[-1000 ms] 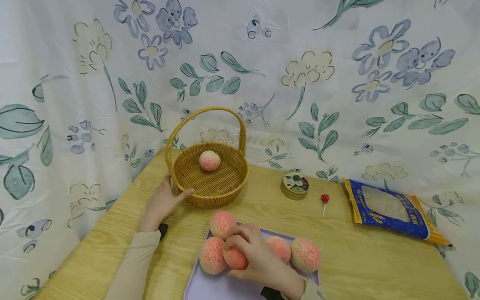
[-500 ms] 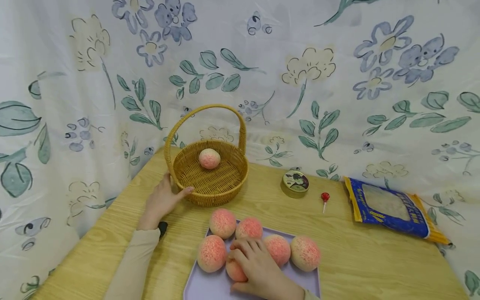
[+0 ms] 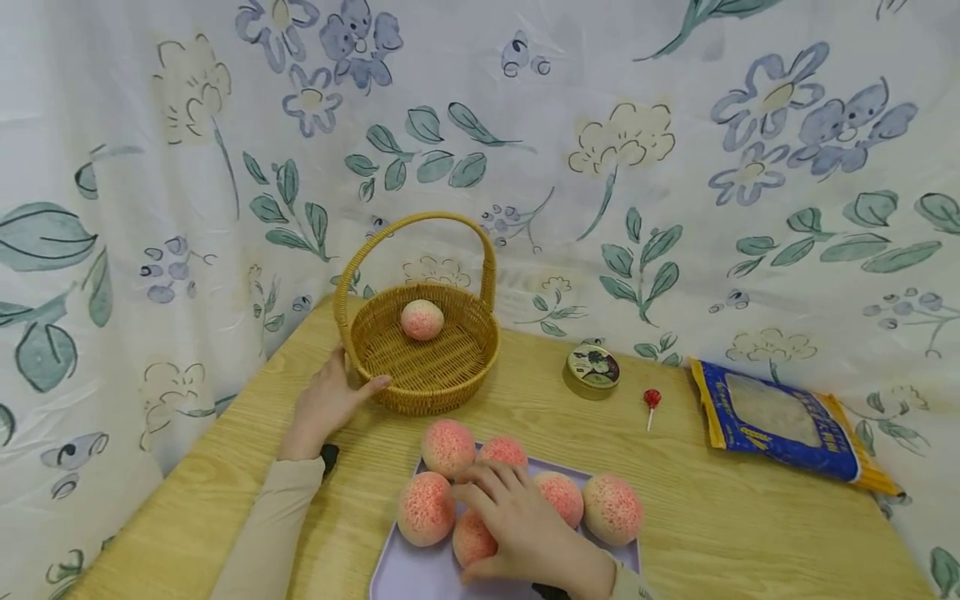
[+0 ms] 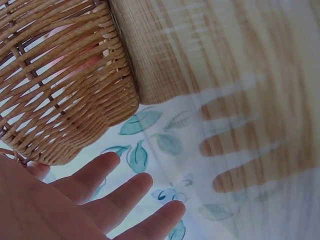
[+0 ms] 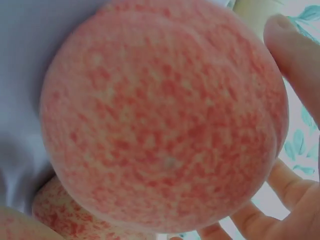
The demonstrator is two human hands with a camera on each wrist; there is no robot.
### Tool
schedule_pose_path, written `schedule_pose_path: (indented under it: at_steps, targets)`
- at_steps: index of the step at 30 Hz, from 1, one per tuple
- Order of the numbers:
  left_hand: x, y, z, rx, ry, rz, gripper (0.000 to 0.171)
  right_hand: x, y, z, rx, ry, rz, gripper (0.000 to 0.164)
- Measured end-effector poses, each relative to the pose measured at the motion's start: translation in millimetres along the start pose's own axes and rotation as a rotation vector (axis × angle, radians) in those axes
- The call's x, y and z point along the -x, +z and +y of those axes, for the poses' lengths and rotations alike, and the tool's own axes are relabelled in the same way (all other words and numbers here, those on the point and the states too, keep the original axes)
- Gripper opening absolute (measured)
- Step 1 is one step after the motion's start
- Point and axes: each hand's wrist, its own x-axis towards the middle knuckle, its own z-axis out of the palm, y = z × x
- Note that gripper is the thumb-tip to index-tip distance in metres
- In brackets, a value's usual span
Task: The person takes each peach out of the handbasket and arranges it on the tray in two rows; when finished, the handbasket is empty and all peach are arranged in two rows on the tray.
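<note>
A wicker basket [image 3: 423, 400] with a tall arched handle stands on the table, one pink-and-cream peach [image 3: 422, 320] inside. My left hand [image 3: 322, 408] rests at the basket's near left side, thumb along the outer wall; the left wrist view shows its other fingers stretched out beside the weave [image 4: 75, 85]. My right hand [image 3: 517, 521] arches with spread fingers over a peach [image 3: 472, 542] on a lilac tray [image 3: 416, 575]. In the right wrist view this peach [image 5: 165, 120] fills the picture, with the thumb [image 5: 295, 60] and fingers around its side.
Several more peaches, among them one at the tray's left [image 3: 425, 508] and one at its right [image 3: 612, 508], surround the right hand. Beyond lie a round tin [image 3: 592, 372], a red lollipop [image 3: 652, 400] and a blue-and-yellow bag [image 3: 787, 421]. A floral curtain [image 3: 525, 167] hangs behind.
The peach under my right hand has come down onto the tray. The right fingers have loosened and spread above it. My left hand stays at the basket.
</note>
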Motion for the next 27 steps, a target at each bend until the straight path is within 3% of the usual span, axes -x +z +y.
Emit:
schedule_pose_path:
  at_steps: [6,14,21,27]
  targets:
    - [-0.1,1.6,-0.5,0.007,0.010,0.017,0.110,-2.0,3.2,-1.3,0.035,-0.025,-0.079,0.102]
    - [-0.3,2.7,-2.8,-0.007,0.007,0.024,0.112,-6.2,11.2,-0.5,0.047,-0.047,-0.043,0.115]
    - [-1.2,4.4,-3.1,0.002,0.011,0.024,0.111,-29.4,-21.6,8.3,-0.070,0.011,-0.102,0.111]
    - [-1.6,3.6,-3.3,0.009,0.012,0.019,0.111,-64.0,-49.2,33.8,-0.159,0.079,-0.043,0.105]
